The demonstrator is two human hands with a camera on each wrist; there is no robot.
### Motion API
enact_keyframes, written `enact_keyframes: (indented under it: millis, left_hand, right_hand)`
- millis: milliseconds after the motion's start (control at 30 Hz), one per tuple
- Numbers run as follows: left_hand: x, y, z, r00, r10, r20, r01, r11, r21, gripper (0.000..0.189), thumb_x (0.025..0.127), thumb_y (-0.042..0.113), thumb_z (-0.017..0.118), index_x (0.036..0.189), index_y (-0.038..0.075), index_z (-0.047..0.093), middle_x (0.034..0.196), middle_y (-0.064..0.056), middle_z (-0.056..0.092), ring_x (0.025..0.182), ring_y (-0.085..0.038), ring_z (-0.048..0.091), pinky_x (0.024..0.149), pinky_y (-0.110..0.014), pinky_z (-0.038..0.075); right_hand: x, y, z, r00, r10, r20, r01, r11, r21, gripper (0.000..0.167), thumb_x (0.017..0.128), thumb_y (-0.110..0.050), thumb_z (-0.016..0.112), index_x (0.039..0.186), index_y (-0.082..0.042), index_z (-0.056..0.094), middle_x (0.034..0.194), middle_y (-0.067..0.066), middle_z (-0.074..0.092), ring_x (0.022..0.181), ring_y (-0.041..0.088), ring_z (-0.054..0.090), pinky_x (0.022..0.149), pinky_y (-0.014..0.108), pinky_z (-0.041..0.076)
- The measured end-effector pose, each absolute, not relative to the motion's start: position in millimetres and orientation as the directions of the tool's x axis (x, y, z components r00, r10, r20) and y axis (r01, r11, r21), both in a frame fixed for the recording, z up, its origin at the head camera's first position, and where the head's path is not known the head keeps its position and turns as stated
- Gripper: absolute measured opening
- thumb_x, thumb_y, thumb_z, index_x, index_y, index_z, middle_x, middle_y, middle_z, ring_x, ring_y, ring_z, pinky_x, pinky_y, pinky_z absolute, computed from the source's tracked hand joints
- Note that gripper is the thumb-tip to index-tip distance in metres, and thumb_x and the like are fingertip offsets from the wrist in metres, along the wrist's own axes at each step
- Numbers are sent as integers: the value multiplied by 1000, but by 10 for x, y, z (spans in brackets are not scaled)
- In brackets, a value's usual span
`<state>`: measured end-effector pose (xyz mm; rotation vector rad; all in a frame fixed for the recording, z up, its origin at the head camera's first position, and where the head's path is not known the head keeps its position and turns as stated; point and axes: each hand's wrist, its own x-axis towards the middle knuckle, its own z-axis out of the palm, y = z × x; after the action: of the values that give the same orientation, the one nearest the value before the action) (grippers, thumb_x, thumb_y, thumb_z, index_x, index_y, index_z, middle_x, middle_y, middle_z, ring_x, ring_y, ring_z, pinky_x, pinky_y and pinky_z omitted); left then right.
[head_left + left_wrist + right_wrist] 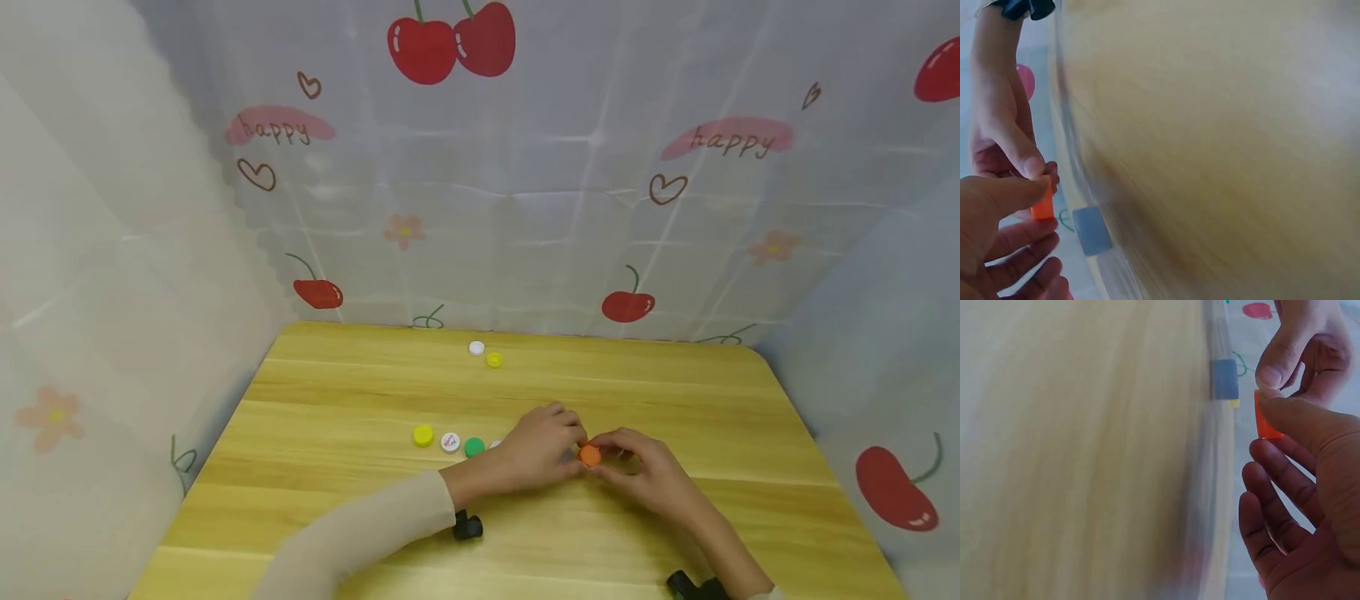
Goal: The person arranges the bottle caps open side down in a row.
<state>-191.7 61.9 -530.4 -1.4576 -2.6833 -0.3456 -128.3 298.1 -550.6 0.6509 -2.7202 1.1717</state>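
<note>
An orange bottle cap [590, 455] is held up between both hands, just above the table. My left hand [542, 446] pinches it from the left with thumb and fingers, and my right hand [651, 473] pinches it from the right. In the left wrist view the orange cap [1043, 205] is seen edge-on, with the thumbs of both hands meeting near its top. The right wrist view has the orange cap [1266, 422] partly behind the right thumb. A blue-grey cap [1225, 380] lies on the table beyond the hands.
Left of the hands, a row on the wooden table [337, 475] has a yellow cap [423, 435], a white printed cap [450, 442], a green cap [474, 447] and a white one mostly hidden. Farther back lie a white cap [476, 348] and a yellow cap [494, 360].
</note>
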Motion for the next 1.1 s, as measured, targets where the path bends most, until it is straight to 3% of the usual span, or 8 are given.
enact_keyframes:
  millis: [200,400,667,800,1000,1100]
  left_hand:
    - [-1896,741,-5327,-612,782,116,787,589,183,28,99,54,75,114,31,81,120,12,74,108,-10,63,86,-24,51]
    - [-1904,817,-5394,-629,772,94,774,609,173,23,98,51,77,106,30,81,110,11,73,94,-9,58,76,-23,45]
    - [-1887,869,-5456,-654,753,72,753,638,164,21,98,49,76,104,29,80,100,11,69,85,-8,53,71,-23,42]
    - [-1869,841,-5468,-662,746,73,745,643,179,24,99,52,75,108,30,80,103,11,70,88,-9,56,74,-24,46]
    - [-1898,562,-5395,-715,696,67,684,677,273,36,101,53,72,126,28,78,128,8,73,113,-14,66,97,-33,56]
    - [-2025,309,-5335,-758,645,92,626,683,376,35,101,49,73,125,24,79,126,6,75,112,-16,68,94,-33,59]
  right_hand:
    - [-1300,3034,-5545,-912,-339,233,-402,621,-673,30,92,-20,88,120,-20,78,111,-8,78,97,12,74,85,32,64]
    - [-1324,3061,-5593,-933,-328,147,-333,633,-699,28,94,-22,86,121,-21,78,113,-8,77,105,8,75,91,31,64]
    - [-1339,3068,-5636,-940,-317,129,-316,659,-682,26,94,-23,85,119,-22,79,106,-9,74,97,5,70,85,25,61]
    - [-1330,3058,-5637,-935,-325,139,-330,659,-676,27,94,-23,86,120,-20,79,106,-7,73,97,8,70,84,25,61]
    - [-1360,3026,-5584,-942,-326,83,-292,670,-683,41,93,-32,87,129,-17,75,111,-6,72,100,12,69,84,24,59]
    - [-1419,2972,-5521,-948,-311,63,-264,662,-702,41,96,-35,83,131,-15,74,109,-3,69,92,12,63,77,23,54]
